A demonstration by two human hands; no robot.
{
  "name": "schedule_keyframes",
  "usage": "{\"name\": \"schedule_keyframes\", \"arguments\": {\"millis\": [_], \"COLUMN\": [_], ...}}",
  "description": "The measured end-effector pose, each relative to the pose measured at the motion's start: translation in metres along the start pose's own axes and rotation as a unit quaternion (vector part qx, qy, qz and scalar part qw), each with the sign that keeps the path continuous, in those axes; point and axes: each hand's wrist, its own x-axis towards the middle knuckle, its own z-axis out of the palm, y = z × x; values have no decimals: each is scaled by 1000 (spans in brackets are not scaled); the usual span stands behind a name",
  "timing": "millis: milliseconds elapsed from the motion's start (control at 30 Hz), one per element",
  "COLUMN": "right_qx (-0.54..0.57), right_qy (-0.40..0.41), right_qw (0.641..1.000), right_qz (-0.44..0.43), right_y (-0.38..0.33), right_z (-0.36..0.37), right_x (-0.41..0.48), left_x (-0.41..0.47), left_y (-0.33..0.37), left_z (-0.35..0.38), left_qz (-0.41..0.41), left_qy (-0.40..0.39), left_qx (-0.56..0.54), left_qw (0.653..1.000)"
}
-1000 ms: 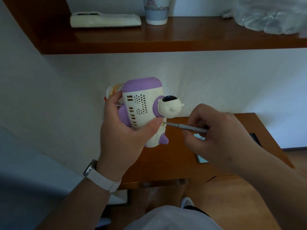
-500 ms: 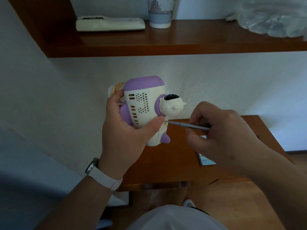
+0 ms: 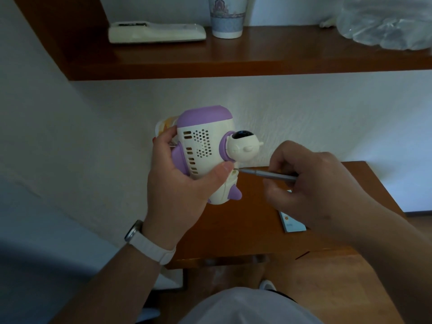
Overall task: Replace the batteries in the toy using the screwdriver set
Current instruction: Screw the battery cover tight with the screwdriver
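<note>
A cream and purple toy (image 3: pixel 205 146) with a small round-headed figure on its side is held in the air by my left hand (image 3: pixel 177 183), thumb across its lower front. My right hand (image 3: pixel 311 183) grips a thin grey screwdriver (image 3: pixel 268 173) like a pen. Its tip touches the toy just beside my left thumb, under the figure. The spot under the tip is too small to make out.
A brown wooden table (image 3: pixel 233 230) lies below the hands, with a light blue card or box (image 3: pixel 292 224) partly hidden by my right hand. A wooden shelf (image 3: pixel 233 59) above carries a remote control (image 3: pixel 156 32), a cup (image 3: pixel 226 17) and a clear plastic bag (image 3: pixel 385 22).
Both hands, the toy and the screwdriver keep the same hold. The view has tilted slightly, so the shelf sits lower in the picture. The screwdriver tip stays at the same spot on the toy.
</note>
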Motion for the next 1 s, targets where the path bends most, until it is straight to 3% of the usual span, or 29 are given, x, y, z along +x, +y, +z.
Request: {"name": "schedule_keyframes", "arguments": {"millis": [1000], "right_qx": [-32], "right_qy": [0], "right_qw": [998], "right_qz": [-59], "right_y": [5], "right_z": [-1], "right_x": [14], "left_x": [8], "left_y": [-6], "left_z": [6], "left_qz": [-19], "left_qy": [11], "left_qx": [-17], "left_qw": [1000]}}
